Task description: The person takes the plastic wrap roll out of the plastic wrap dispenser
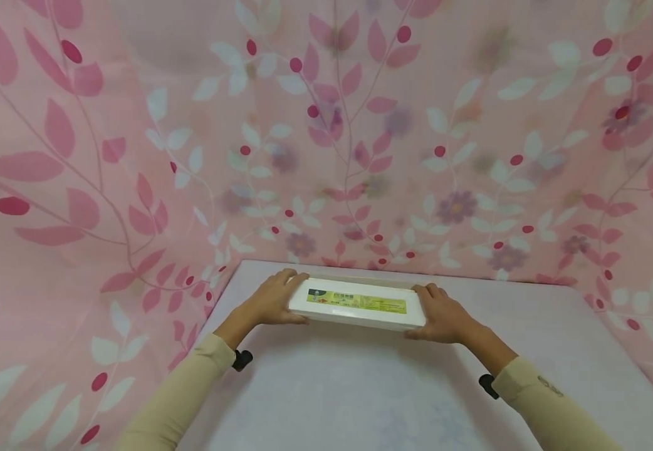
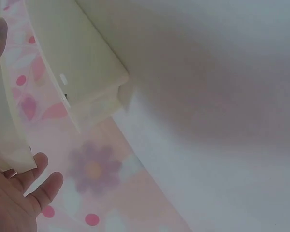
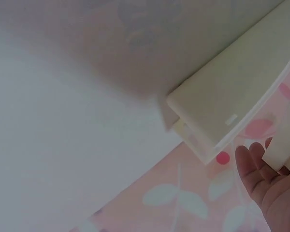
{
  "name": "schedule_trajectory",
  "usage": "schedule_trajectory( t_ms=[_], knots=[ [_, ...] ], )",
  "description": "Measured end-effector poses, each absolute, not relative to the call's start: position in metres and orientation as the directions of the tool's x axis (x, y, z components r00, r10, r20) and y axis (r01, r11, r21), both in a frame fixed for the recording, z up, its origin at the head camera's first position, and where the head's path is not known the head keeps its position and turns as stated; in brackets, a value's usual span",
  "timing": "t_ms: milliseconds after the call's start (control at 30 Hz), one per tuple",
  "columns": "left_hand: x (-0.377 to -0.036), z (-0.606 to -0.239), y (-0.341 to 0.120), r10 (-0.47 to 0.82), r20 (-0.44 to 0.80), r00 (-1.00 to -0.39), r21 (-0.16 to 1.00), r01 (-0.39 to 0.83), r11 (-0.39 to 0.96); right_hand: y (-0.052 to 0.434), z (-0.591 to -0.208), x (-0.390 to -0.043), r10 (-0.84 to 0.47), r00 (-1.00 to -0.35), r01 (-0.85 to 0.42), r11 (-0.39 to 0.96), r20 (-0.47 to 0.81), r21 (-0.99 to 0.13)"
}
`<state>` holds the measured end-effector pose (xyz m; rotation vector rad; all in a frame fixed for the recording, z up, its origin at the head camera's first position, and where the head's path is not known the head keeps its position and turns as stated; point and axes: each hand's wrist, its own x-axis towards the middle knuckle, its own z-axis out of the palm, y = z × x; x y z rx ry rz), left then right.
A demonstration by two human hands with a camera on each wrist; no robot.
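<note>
Head view shows the left hand with its fingers curled over the nine o'clock end of a long white box, and the right hand wrapped the same way round its three o'clock end. That box sits lengthwise toward twelve o'clock on the white table, close to the pink leaf-patterned curtain hanging behind.

A pale, whitish surface with rounded far corners stands against a pink leaf-and-flower patterned cloth, and a long white box with a yellow-green label sits near its far edge.
</note>
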<state>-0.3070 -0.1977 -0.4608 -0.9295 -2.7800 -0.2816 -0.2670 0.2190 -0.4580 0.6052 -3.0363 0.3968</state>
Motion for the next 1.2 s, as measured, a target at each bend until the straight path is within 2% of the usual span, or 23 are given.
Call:
schedule_trajectory(
  t_ms=[300,733,967,1200],
  knots=[
    [-0.292,-0.473,-0.209,0.570,0.206,-0.795,0.103,0.597,0.795,0.211,-0.470,-0.252,-0.394,-0.918,-0.387,0.874,0.036,-0.293],
    [-0.286,-0.476,-0.211,0.599,0.227,-0.768,0.102,0.631,0.769,0.214,-0.474,-0.247,-0.417,-0.905,-0.424,0.870,0.086,-0.251],
    [-0.283,-0.484,-0.211,0.589,0.188,-0.786,0.172,0.617,0.768,0.213,-0.479,-0.243,-0.393,-0.918,-0.390,0.876,0.049,-0.284],
    [-0.277,-0.492,-0.214,0.595,0.179,-0.784,0.192,0.620,0.760,0.213,-0.484,-0.238,-0.405,-0.914,-0.396,0.871,0.030,-0.290]
  ],
)
